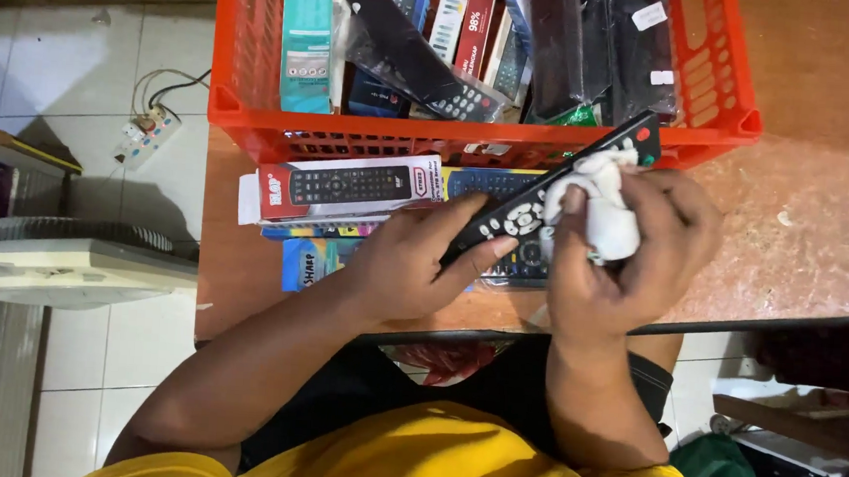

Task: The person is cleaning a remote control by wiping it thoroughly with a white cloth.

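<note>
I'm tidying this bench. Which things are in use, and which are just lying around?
In use:
black remote in left hand
white cloth in right hand

Lying about:
orange crate of remotes
boxed remotes on the table
power strip on the floor

White tiled floor [52,68] fills the left of the frame, with a power strip [149,131] at upper left; the worn brown surface [808,223] spans the right.
</note>
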